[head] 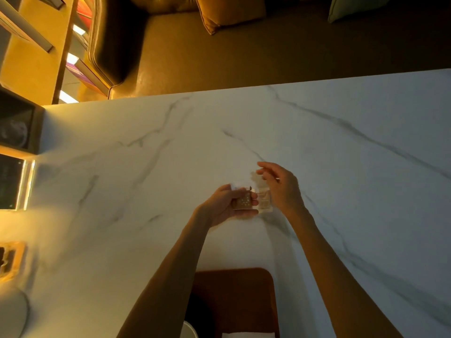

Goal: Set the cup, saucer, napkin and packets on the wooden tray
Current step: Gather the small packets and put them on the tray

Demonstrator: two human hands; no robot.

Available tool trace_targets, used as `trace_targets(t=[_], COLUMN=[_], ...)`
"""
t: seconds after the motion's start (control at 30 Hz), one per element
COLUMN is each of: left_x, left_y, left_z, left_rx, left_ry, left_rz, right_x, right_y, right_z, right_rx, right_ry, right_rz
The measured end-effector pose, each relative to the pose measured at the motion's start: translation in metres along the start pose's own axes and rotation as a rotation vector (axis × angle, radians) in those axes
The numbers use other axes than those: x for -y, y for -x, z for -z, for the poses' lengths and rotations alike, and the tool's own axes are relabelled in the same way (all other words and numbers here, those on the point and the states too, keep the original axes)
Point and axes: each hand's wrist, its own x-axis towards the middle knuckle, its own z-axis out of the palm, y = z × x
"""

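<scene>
Over the middle of the white marble table (pixel 244 132), my left hand (pixel 227 203) grips a small brown packet (pixel 242 203) with pale dots, held together with a white packet edge (pixel 235 187). A pale, light-coloured packet (pixel 264 200) sits right beside it, under my right hand (pixel 280 189), whose fingers are spread and touch its upper end. The wooden tray (pixel 246 296) lies at the near table edge between my forearms. On it a white item (pixel 249 334) shows at the bottom edge, and a white rounded rim (pixel 189 330) peeks out by my left forearm. No cup or saucer can be made out clearly.
A brown leather sofa (pixel 219 57) with cushions stands beyond the far table edge. A dark box (pixel 17 125) and a lit panel (pixel 12 184) sit at the left edge. A small wooden holder (pixel 11 259) and a white round object (pixel 12 311) lie at the near left.
</scene>
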Motion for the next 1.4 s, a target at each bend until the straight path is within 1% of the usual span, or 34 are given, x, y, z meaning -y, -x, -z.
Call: trace_targets(t=[0.03,0.07,0.13,0.17,0.23,0.3,0.43,0.53,0.6,0.63,0.7,0.77,0.8,0.87,0.9,0.93,0.97,1.03,1.07,1.1,1.13,1.17,1.2,1.23,1.27,1.3,1.4], left_x=[0.002,0.004,0.007,0.009,0.012,0.013,0.014,0.020,0.027,0.030,0.033,0.034,0.035,0.036,0.037,0.037,0.038,0.035,0.032,0.029,0.024,0.018,0.011,0.005,-0.001,-0.006,-0.012], left_y=[-0.001,-0.002,-0.002,-0.002,-0.002,-0.002,-0.002,-0.002,-0.001,-0.001,0.003,0.006,0.006,0.006,0.006,0.007,0.007,0.007,0.007,0.007,0.008,0.009,0.010,0.010,0.009,0.009,0.011], left_z=[0.002,0.004,0.007,0.008,0.009,0.009,0.002,-0.006,-0.014,-0.019,-0.028,-0.032,-0.031,-0.022,-0.018,-0.014,-0.011,-0.008,-0.008,-0.008,-0.010,-0.012,-0.015,-0.017,-0.018,-0.018,-0.010], left_rx=[-0.030,-0.063,-0.120,-0.131,-0.134,-0.141,-0.176,-0.274,-0.307,-0.282,-0.139,-0.014,0.013,0.033,0.040,0.045,0.040,0.012,-0.001,-0.006,0.007,0.026,0.037,0.034,0.025,0.020,0.026], left_ry=[0.047,0.075,0.068,0.058,0.059,0.041,-0.022,-0.046,-0.133,-0.190,-0.275,-0.316,-0.300,-0.209,-0.153,-0.092,-0.035,0.023,-0.003,-0.076,-0.188,-0.329,-0.473,-0.604,-0.701,-0.755,-0.734], left_rz=[-0.009,-0.022,-0.048,-0.064,-0.081,-0.079,-0.082,-0.092,-0.153,-0.201,-0.302,-0.352,-0.362,-0.361,-0.346,-0.328,-0.307,-0.264,-0.252,-0.246,-0.246,-0.245,-0.239,-0.230,-0.219,-0.209,-0.172], right_x=[-0.005,-0.009,-0.017,-0.019,-0.023,-0.024,-0.019,-0.011,-0.003,0.003,0.013,0.017,0.017,0.013,0.012,0.010,0.008,0.008,0.006,0.004,0.003,0.003,0.003,0.003,0.003,0.003,0.002], right_y=[0.002,0.005,0.019,0.027,0.038,0.045,0.047,0.045,0.047,0.050,0.055,0.059,0.059,0.056,0.055,0.054,0.052,0.048,0.045,0.041,0.038,0.034,0.030,0.028,0.026,0.023,0.020], right_z=[0.002,0.003,-0.003,-0.007,-0.014,-0.017,-0.019,-0.016,-0.019,-0.024,-0.038,-0.048,-0.048,-0.038,-0.032,-0.027,-0.023,-0.018,-0.016,-0.012,-0.009,-0.008,-0.009,-0.012,-0.016,-0.018,-0.014], right_rx=[-0.039,-0.007,0.135,0.164,0.118,0.043,-0.070,-0.146,-0.189,-0.196,-0.175,-0.121,-0.075,0.081,0.162,0.209,0.201,0.077,-0.012,-0.059,-0.035,0.036,0.126,0.184,0.191,0.164,0.077], right_ry=[0.129,0.288,0.517,0.569,0.619,0.591,0.399,0.241,0.198,0.205,0.239,0.231,0.163,-0.051,-0.107,-0.152,-0.199,-0.321,-0.280,-0.157,-0.033,0.050,0.098,0.115,0.114,0.109,0.049], right_rz=[-0.022,-0.053,-0.115,-0.124,-0.096,-0.109,-0.239,-0.336,-0.315,-0.268,-0.178,-0.170,-0.196,-0.250,-0.247,-0.247,-0.261,-0.309,-0.271,-0.186,-0.084,0.007,0.053,0.069,0.072,0.070,0.026])
